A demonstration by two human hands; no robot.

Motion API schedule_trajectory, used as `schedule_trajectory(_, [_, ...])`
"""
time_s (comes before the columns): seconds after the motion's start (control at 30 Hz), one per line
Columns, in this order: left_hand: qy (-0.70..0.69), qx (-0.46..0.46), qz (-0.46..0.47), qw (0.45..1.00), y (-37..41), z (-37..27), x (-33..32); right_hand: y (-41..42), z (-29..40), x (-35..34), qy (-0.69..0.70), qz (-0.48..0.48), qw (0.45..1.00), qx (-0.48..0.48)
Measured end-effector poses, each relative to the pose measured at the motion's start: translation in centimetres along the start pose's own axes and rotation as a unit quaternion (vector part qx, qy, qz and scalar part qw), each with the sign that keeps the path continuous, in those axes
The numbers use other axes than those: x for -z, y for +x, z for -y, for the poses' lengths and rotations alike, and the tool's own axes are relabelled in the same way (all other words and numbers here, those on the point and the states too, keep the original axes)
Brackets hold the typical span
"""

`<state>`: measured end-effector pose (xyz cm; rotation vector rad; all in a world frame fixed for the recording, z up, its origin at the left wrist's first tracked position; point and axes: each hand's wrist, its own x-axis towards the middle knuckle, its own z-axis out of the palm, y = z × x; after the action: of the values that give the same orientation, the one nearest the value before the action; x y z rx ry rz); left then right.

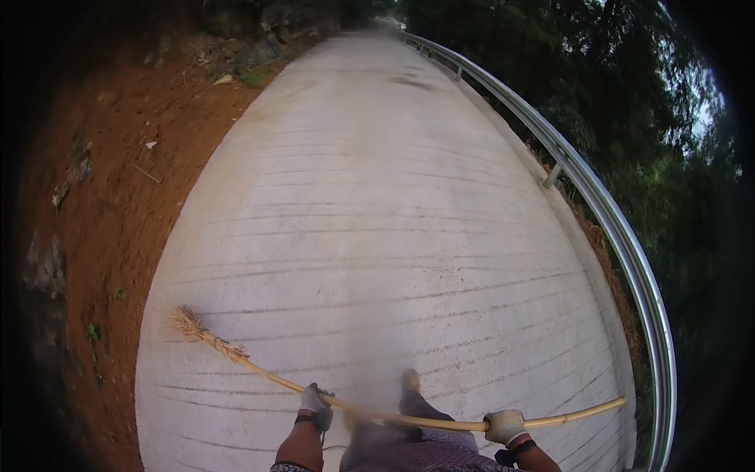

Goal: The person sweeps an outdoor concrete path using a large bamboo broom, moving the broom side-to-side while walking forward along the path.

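Note:
A broom with a long bamboo handle (436, 423) lies across the front of my body, its twig head (197, 330) out to the left over the concrete. My left hand (315, 402), in a glove, grips the handle partway toward the twig head. Farther right, my gloved right hand (505, 426) is closed around the handle near its butt end, which sticks out past the hand. Whether the twigs touch the road is hard to tell. Between my hands, one shoe (412, 380) shows on the road.
A grooved concrete road (365, 236) runs straight ahead. Along its left edge rises a reddish earth bank (135, 171) with stones. A metal guardrail (613, 218) borders the right side, with dark trees (643, 135) beyond it.

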<state>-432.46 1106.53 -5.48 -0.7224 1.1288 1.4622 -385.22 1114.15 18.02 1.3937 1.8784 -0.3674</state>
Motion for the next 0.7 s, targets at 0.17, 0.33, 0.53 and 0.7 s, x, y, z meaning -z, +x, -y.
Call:
schedule_trajectory(0.17, [-0.039, -0.055, 0.060, 0.996, 0.5, -1.0, -6.4, 3.7, -2.8, 1.1, 0.017, 0.001, 1.000, 0.015])
schedule_trajectory(0.33, [-0.166, -0.065, 0.123, 0.976, -2.9, -2.5, -10.2, 8.4, -9.7, -2.3, 0.010, -0.017, 1.000, -0.005])
schedule_trajectory(0.53, [-0.159, -0.148, -0.031, 0.976, -1.2, -4.9, -5.6, 12.8, -11.1, 2.0, -0.014, -0.096, 0.993, 0.063])
schedule_trajectory(0.7, [-0.239, -0.099, -0.131, 0.957, -1.4, -0.1, 1.6, 14.2, -10.8, 7.2, -0.068, -0.111, 0.989, 0.071])
